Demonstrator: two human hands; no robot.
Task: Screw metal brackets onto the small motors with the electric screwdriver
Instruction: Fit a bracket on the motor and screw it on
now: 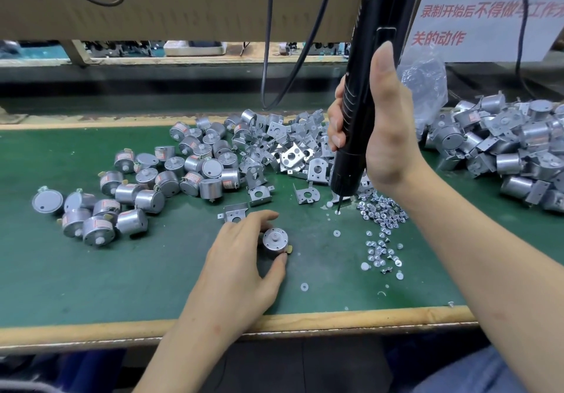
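Nearest the bench edge, the left hand [241,258] has thumb and fingers curled round one motor [275,241], shaft up on the green mat [122,285]. At 2 o'clock from it is the screw scatter [381,214]. There the right hand [389,136] is wrapped tight round the upright electric screwdriver [363,102], bit down at the scatter's edge. Loose brackets [283,145] sit at 12, bare motors [171,172] at 10.
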